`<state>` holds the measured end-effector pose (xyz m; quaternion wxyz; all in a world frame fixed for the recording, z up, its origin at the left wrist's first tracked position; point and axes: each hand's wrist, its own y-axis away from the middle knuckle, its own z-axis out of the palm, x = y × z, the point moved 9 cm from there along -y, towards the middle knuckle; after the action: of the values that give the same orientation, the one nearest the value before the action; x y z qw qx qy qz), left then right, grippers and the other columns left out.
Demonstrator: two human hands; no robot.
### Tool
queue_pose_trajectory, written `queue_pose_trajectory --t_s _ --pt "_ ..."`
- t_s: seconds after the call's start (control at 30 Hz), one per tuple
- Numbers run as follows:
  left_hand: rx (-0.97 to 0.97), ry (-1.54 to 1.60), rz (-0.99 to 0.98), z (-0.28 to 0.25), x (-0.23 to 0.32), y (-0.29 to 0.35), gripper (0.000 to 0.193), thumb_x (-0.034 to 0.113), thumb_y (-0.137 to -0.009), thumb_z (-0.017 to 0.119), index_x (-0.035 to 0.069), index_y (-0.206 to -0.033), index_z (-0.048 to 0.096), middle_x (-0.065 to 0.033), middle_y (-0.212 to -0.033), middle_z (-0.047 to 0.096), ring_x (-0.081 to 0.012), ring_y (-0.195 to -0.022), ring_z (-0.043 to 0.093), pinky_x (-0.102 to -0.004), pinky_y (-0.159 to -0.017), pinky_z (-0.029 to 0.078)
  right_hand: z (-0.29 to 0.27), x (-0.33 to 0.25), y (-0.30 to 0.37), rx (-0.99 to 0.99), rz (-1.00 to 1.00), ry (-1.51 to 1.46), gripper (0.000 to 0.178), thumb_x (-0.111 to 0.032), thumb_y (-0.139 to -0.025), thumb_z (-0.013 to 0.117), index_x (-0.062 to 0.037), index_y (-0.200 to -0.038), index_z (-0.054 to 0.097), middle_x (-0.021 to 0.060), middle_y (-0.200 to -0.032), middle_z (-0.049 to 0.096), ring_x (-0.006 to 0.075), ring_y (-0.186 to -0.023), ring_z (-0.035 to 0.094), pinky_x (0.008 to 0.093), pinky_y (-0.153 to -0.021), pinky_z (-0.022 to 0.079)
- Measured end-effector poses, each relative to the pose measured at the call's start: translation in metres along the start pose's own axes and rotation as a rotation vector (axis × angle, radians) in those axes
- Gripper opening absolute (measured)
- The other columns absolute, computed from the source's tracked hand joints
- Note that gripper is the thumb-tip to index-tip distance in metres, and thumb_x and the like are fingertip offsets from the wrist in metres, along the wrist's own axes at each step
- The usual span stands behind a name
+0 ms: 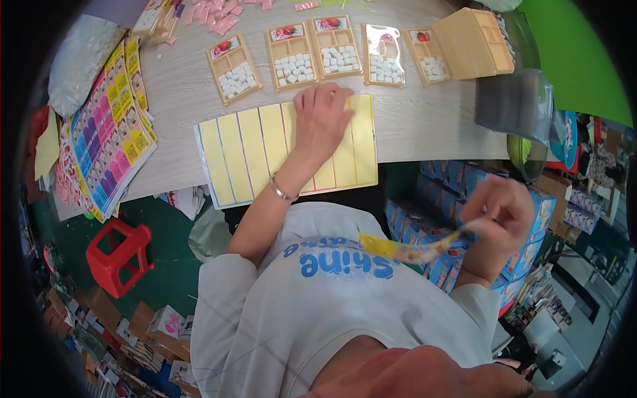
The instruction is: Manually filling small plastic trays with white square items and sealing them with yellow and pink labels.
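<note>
A yellow sheet [229,159] marked off by coloured lines into long strips lies at the table's front edge, partly overhanging it. My left hand [324,119] rests on its upper part, fingers loosely bent and spread, holding nothing. Off to the right, beyond the table edge, my right hand [499,215] pinches one end of a thin sticker strip [424,251]. The strip curves away toward my shirt, its free end yellow; motion blurs it. Just past the sheet stand several beige trays [213,71] with small white cubes [237,81] and strawberry-picture cards [286,32].
Printed colourful sheets [109,136] pile up on the left beside a clear plastic bag [86,63]. Pink sachets [215,13] lie at the back. Stacked empty trays [468,43] and a grey bin [514,103] stand right. A red stool [119,255] and blue boxes [405,222] are below.
</note>
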<state>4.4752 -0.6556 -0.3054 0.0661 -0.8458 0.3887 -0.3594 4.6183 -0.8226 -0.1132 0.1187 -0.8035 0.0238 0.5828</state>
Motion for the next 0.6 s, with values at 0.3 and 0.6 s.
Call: queue_pose_trajectory --t_s 0.3,0.6 --pt "-0.244 1.464 -0.519 -0.138 -0.060 0.071 0.078 0.032 -0.075 0.089 -0.002 -0.137 0.055 -0.0146 -0.122 0.064 -0.0210 -0.107 0.064 -0.0321 -0.091 0.051 0.159 0.082 -0.107 -0.165 0.153 -0.351 0.049 0.009 -0.076 0.078 -0.0034 -0.116 0.051 0.0013 -0.087 0.058 0.0083 -0.087 0.060 0.0222 -0.076 0.049" --pt "0.216 0.684 -0.866 -0.201 -0.248 0.040 0.023 0.023 -0.088 0.079 0.000 -0.087 0.075 -0.0034 -0.073 0.072 -0.0073 -0.067 0.066 -0.0235 -0.058 0.049 0.291 0.149 -0.250 -0.032 0.266 -0.299 0.046 0.001 -0.085 0.075 -0.0026 -0.125 0.053 0.0051 -0.090 0.068 0.0082 -0.070 0.061 0.0221 -0.059 0.047"
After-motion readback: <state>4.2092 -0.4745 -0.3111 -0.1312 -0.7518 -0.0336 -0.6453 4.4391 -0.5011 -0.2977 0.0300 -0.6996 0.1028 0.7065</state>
